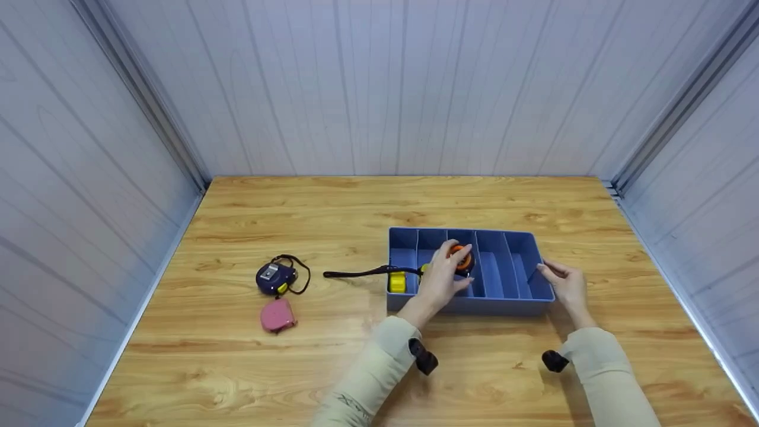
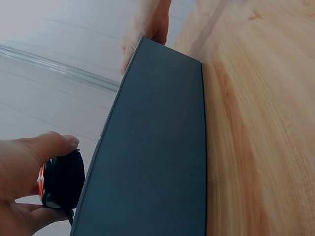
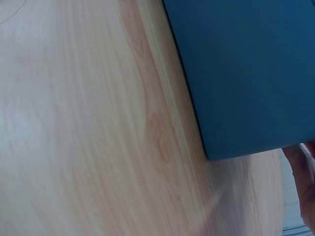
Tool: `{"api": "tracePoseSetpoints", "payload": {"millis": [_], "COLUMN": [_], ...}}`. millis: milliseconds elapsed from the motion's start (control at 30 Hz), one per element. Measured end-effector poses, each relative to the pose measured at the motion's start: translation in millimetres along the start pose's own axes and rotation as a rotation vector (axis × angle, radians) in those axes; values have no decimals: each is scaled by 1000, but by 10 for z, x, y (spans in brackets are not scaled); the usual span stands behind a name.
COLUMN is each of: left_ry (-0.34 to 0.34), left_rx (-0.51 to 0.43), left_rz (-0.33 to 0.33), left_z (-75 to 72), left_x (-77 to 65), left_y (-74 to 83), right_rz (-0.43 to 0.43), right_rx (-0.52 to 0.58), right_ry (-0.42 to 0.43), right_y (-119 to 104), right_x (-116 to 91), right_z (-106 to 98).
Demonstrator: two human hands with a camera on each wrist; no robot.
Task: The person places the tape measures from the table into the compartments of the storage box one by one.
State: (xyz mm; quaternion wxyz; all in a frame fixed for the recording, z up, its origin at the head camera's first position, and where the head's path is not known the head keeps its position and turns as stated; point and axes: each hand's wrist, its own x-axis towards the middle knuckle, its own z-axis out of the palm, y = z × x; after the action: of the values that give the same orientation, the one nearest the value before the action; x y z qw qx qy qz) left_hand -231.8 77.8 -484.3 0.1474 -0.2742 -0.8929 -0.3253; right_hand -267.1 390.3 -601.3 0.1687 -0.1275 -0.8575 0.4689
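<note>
My left hand (image 1: 437, 280) grips a black-and-orange tape measure (image 1: 462, 261) over the middle compartment of the blue divided box (image 1: 491, 307). In the left wrist view the tape measure (image 2: 64, 179) shows between thumb and fingers, above the box's rim. My right hand (image 1: 569, 289) holds the box's right end wall, thumb at the rim. A yellow piece (image 1: 397, 283) sits in the leftmost compartment. Another bit of yellow is mostly hidden behind my left hand. A black wrist strap (image 1: 356, 273) runs out over the box's left wall.
On the wooden table (image 1: 237, 379) to the left lie a dark blue tape measure (image 1: 274, 277) with a looped strap and, nearer me, a pink tape measure (image 1: 277, 315). Pale panel walls (image 1: 379, 89) enclose the table at the back and both sides.
</note>
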Motion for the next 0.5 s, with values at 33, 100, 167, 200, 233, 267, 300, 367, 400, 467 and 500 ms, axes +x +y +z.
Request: {"api": "tracePoseSetpoints", "payload": {"millis": [33,100,167,200,233,267,300,367,400,467,500], "left_ry": [-4,-21,-50,-67,-81,-92,-102,-116,-120,-127,-130], "left_rx": [4,14,24,27,33,39,44,60,67,83,87], "left_rz": [3,-3,-22,-33,-42,-49,-51,-53,-53,-52,-52], "left_z": [3,6,9,10,13,18,23,32,36,44,45], "left_x": [7,22,35,42,47,55,61,75,80,93,100], "left_y": [6,18,29,34,38,41,42,45,46,47,47], "right_rz": [0,-5,-11,-12,-11,-10,-10,-3,-1,-1,-4], "right_rx": [3,4,4,10,16,21,27,44,48,38,32], "right_ry": [-1,-10,-16,-18,-20,-21,-22,-21,-21,-23,-25], "right_y": [0,5,11,14,17,24,28,31,31,31,29], "right_x": [-3,-6,-5,-4,-3,0,2,5,6,8,10], "right_z": [-2,-7,-10,-10,-9,-8,-6,-5,-5,-6,-7]}}
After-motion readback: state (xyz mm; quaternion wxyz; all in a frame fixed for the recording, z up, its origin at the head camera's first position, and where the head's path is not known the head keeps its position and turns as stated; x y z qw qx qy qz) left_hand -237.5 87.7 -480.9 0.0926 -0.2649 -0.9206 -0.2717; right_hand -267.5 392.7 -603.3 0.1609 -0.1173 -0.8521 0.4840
